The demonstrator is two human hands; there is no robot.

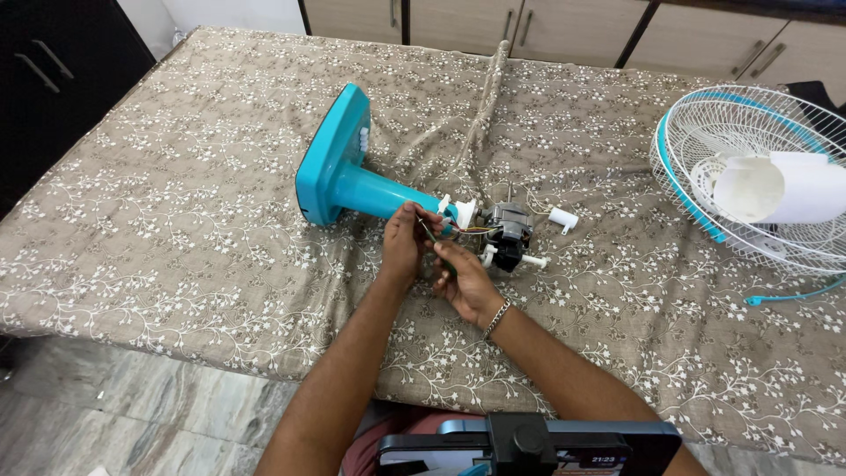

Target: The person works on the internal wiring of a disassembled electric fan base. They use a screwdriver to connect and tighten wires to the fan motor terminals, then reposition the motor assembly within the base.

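Lying on its side across the middle of the table (176,176): a teal fan stand (352,181), long axis running from the flat base at about 10 o'clock down to the neck end at about 4 o'clock. At that neck end, a white collar (462,211), then the bare grey motor (506,222) with a black part and a white knob (532,262) beneath it. Between collar and motor, a short bundle of thin wires (476,230), orange and dark.

Left hand (404,242) at 6 o'clock of the neck, fingers curled and pinched together on the wires just beside the collar. Right hand (464,280) at 7 o'clock of the motor, fingers likewise closed in a pinch on a thin wire end, a metal bracelet (497,317) at the wrist. Both hands close together, nearly touching, left nearer the stand, right nearer the motor. Exactly which wire sits in which pinch: too small to tell.

Directly at 12 o'clock of the hands, then, the wire junction; at 3 o'clock of the motor, a small white cap (563,219), apart from it. Well off at 3 o'clock, by the table edge, a white wire guard (749,115) with teal rim, holding white blades (775,187).
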